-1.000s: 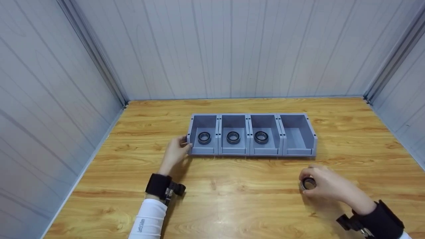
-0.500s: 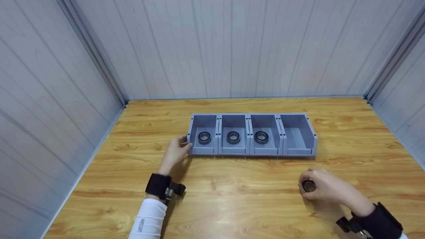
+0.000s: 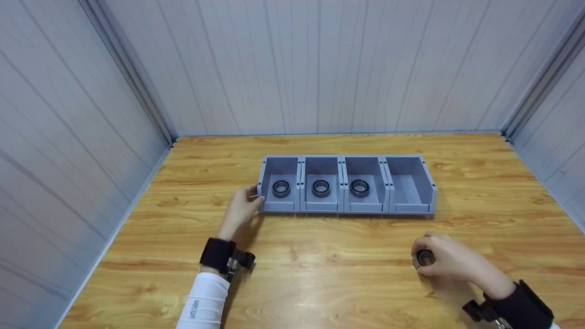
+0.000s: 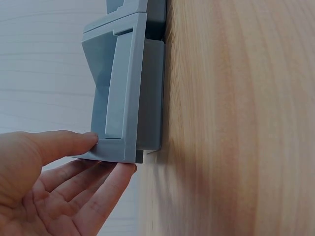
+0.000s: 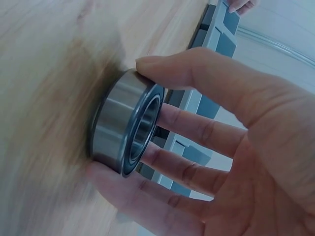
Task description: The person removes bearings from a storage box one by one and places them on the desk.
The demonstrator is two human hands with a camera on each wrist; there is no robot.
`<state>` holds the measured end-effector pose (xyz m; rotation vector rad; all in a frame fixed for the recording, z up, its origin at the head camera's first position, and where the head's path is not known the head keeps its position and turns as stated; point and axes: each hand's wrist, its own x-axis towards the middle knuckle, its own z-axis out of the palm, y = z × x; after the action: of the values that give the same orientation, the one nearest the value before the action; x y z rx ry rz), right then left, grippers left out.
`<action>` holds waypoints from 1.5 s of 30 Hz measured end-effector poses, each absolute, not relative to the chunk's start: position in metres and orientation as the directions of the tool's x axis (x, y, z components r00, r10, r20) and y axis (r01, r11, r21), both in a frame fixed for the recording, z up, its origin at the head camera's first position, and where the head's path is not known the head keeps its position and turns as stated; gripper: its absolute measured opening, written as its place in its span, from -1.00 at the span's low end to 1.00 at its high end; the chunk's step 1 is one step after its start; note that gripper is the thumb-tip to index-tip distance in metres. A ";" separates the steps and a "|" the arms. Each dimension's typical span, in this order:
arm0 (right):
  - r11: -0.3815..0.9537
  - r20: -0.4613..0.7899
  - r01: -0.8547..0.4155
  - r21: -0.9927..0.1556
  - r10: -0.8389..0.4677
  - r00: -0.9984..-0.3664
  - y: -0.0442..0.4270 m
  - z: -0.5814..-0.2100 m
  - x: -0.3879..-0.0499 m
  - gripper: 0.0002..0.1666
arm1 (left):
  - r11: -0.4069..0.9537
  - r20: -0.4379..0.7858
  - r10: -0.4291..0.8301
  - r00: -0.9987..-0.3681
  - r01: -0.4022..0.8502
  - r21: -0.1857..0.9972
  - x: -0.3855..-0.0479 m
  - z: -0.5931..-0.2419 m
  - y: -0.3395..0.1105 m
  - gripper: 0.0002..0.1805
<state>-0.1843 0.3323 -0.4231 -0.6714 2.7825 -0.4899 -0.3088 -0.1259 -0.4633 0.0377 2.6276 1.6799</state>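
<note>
Wristbands (image 3: 217, 255) are hugging both arms right up close, a white sleeve (image 3: 203, 304) showing below the left one. And look, the right hand (image 3: 445, 258) is pinching a bearing (image 5: 113, 123), thumb on one rim, fingers curling round the opposite side! It's sitting low at the wooden tabletop (image 3: 320, 274), touching or just above, I can't tell which, in front of the right end of a gray bin row (image 3: 412, 208). Farther off, the left hand (image 3: 240, 210) is gripping the leftmost bin (image 3: 279, 206) by its front corner, thumb over the edge, fingers outside. Three more bearings (image 3: 321, 195) are lying flat, one apiece in the row's three left bins. Behind it all, a pale wall (image 3: 315, 68) is standing.
</note>
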 end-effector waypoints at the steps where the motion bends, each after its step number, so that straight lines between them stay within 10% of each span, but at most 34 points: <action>1: 0.837 -0.149 -0.397 -0.378 -0.478 -0.866 0.332 -0.423 -0.184 -0.69 | 0.415 -0.010 0.032 -0.999 0.004 0.910 -0.309 -0.463 -0.126 -0.46; 45: 0.856 -0.055 -0.407 -0.320 -0.445 -0.894 0.327 -0.430 -0.175 -0.67 | 0.445 0.013 0.036 -0.999 0.027 0.895 -0.310 -0.462 -0.124 -0.49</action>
<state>-0.1752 0.3275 -0.4303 -0.6692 2.9030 -0.4578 -0.3102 -0.1244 -0.4618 0.0588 2.6633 1.6492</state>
